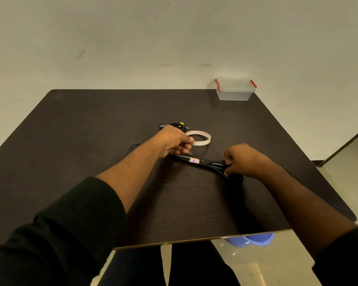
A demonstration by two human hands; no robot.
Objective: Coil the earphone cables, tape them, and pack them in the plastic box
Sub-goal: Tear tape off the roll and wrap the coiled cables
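Dark table [91, 141]: left hand [172, 141] pinches tape [203, 139], right hand [246, 159] grips scissors [205, 163]; box [235, 91] beyond tape, unpacked.

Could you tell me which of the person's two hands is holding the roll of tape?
The left hand pinches the tape roll; the right hand grips the handles of the black scissors instead.
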